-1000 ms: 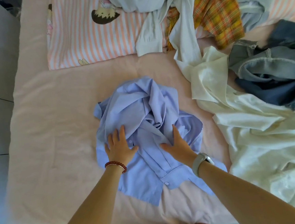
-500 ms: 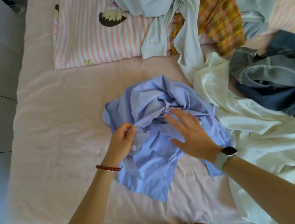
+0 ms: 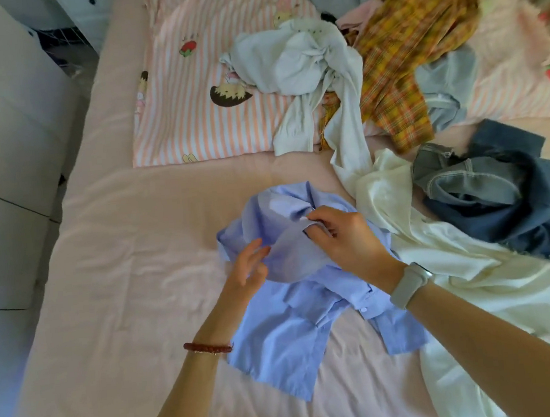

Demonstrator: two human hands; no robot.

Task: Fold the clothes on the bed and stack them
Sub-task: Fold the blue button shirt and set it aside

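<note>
I am standing at the near edge of the bed (image 3: 114, 289), its pale pink sheet lying wrinkled, and the crumpled light blue shirt (image 3: 287, 327) is sitting in the middle of it just in front of me. My right hand (image 3: 346, 238) is pinching a raised fold of the blue shirt between thumb and fingertips, while my left hand (image 3: 247, 270) is hovering at the shirt's left edge with fingers loosely spread, gripping nothing. Right of the shirt, a cream garment (image 3: 472, 274) is sprawling beside it, with dark denim (image 3: 513, 207) beyond that. Behind the shirt, a striped cartoon pillowcase (image 3: 197, 92) is lying flat, carrying a pale grey top (image 3: 304, 62) and a yellow plaid shirt (image 3: 400, 61). Left of the bed, pale panels (image 3: 2, 149) are running alongside it.
</note>
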